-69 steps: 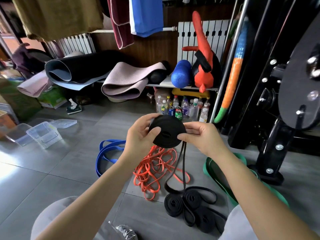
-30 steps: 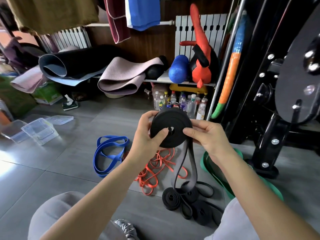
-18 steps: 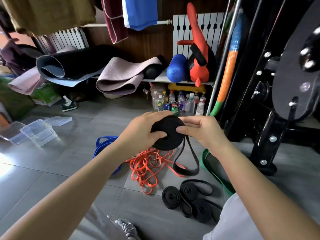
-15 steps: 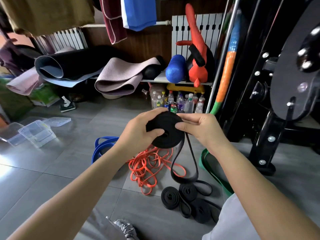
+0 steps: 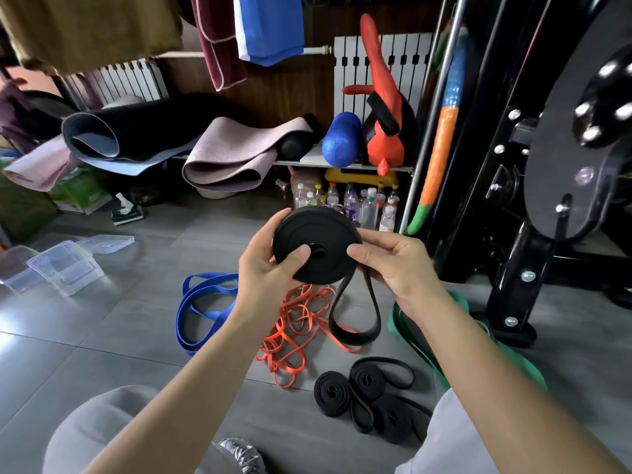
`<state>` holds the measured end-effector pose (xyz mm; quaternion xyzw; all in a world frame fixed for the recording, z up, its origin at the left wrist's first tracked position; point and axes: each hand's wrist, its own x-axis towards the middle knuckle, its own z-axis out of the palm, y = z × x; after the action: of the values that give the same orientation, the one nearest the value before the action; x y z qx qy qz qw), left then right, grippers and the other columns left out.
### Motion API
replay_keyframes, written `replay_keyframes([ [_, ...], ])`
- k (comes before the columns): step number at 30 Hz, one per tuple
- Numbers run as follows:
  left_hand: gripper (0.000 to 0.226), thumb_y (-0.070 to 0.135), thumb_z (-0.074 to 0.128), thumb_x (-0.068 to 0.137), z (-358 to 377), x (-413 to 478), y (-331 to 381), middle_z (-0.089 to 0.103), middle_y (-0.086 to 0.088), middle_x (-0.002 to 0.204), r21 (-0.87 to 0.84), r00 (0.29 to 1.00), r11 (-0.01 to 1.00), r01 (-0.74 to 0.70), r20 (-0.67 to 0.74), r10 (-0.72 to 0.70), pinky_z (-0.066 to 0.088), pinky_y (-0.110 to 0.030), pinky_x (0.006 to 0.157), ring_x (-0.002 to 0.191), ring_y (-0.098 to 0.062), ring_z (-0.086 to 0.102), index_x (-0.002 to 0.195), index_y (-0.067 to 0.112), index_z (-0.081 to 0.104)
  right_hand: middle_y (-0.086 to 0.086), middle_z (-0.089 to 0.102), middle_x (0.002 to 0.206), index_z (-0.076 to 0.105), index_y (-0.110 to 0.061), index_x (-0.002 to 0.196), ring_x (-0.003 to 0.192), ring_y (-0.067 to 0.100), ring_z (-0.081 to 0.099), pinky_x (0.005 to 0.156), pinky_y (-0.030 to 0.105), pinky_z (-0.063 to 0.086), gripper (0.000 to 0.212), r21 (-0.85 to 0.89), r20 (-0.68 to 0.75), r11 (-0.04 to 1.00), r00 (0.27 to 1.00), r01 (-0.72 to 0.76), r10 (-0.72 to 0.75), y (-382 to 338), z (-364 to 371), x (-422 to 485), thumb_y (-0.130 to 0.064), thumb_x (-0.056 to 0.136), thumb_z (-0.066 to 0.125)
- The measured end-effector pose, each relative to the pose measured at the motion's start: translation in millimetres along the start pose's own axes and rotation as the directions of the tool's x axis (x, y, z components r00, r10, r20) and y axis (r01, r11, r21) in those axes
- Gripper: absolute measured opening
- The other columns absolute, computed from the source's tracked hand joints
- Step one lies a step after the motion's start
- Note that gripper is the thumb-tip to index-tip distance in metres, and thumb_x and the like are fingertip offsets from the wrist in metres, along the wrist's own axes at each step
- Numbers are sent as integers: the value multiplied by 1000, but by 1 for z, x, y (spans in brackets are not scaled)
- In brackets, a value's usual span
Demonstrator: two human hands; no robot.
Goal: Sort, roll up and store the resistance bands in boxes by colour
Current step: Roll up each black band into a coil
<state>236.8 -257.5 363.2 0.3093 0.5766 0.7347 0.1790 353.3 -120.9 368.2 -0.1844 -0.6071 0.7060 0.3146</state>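
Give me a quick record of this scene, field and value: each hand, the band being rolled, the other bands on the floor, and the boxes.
left hand: grips the black roll, thumb by its centre hole
right hand: pinches the roll's right edge
tail: a loose loop hangs below the roll
rolled already: black coils, lying below the hands
unrolled: orange bands in a tangle; blue band to their left; green band to their right
boxes: clear plastic boxes at far left, a lid beside them

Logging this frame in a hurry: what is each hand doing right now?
Left hand: grips the black band roll, thumb by its centre hole.
Right hand: pinches the same roll at its right edge, where the loose tail hangs.
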Motion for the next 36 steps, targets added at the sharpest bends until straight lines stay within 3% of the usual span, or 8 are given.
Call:
replay_keyframes([
  [3, 46, 10, 70, 80, -3, 0, 1, 64, -2, 115, -2, 989, 993, 114, 91, -113, 52, -57, 84, 111, -27, 61, 118, 30, 55, -1, 74, 79, 70, -10, 93, 76, 12, 70, 67, 18, 53, 24, -23, 10, 1000, 1000, -14, 14, -4, -3, 2, 3, 73, 71],
  [5, 40, 10, 69, 83, -6, 4, 11, 60, 3, 114, 239, 989, 970, 52, 123, -83, 55, -51, 83, 110, -23, 60, 110, 34, 51, -1, 74, 78, 70, -11, 90, 76, 12, 71, 69, 18, 53, 23, -38, 29, 999, 1000, -9, 10, -6, -5, 1, 4, 73, 70],
  [8, 58, 20, 69, 82, -16, 14, 25, 46, 12, 127, 667, 935, 674, -319, 336, 110, 49, -34, 91, 111, -7, 50, 128, 41, 40, -1, 74, 84, 70, -14, 92, 81, 10, 71, 72, 17, 54, 27, -139, 79, 990, 997, 11, 0, -6, -6, -2, 4, 72, 73],
  [12, 60, 20, 59, 90, -19, 21, 35, 47, 11, 126, 715, 769, 399, -574, 639, -38, 45, -34, 93, 112, -11, 49, 140, 42, 33, 0, 72, 91, 70, -13, 100, 85, 9, 70, 75, 18, 54, 33, -247, 139, 968, 990, 32, 3, -8, -3, -3, 2, 71, 75],
  [17, 63, 14, 61, 89, -22, 21, 32, 50, 15, 108, 693, 799, 512, -507, 601, -23, 39, -22, 88, 99, -3, 46, 128, 55, 33, 0, 73, 95, 69, -19, 98, 90, 12, 70, 80, 23, 55, 29, -255, 141, 966, 990, 34, 2, -12, -3, -4, -6, 73, 75],
  [26, 65, 2, 61, 86, -17, 12, 14, 58, 15, 121, 384, 970, 907, -172, 226, 88, 53, -43, 90, 114, -12, 56, 115, 60, 50, -9, 72, 80, 69, -14, 98, 73, 0, 67, 74, 16, 52, 21, -196, 20, 981, 1000, 5, -1, 1, -4, -3, -3, 80, 69],
  [30, 56, -4, 60, 85, -1, 5, 10, 58, 17, 117, 295, 982, 939, -175, 125, 144, 50, -16, 81, 106, 3, 57, 117, 41, 51, 1, 72, 90, 68, -14, 100, 85, 13, 68, 83, 29, 52, 22, 14, -60, 997, 995, -82, 83, 4, -1, 1, -5, 79, 68],
  [36, 45, 11, 69, 83, 0, 11, 16, 58, 1, 117, 366, 956, 930, -30, 282, -80, 58, -29, 72, 100, -14, 63, 110, 38, 44, 8, 72, 93, 70, -14, 93, 91, 23, 67, 85, 34, 52, 22, -40, -58, 997, 996, -66, 64, -2, -16, 4, -14, 71, 72],
])
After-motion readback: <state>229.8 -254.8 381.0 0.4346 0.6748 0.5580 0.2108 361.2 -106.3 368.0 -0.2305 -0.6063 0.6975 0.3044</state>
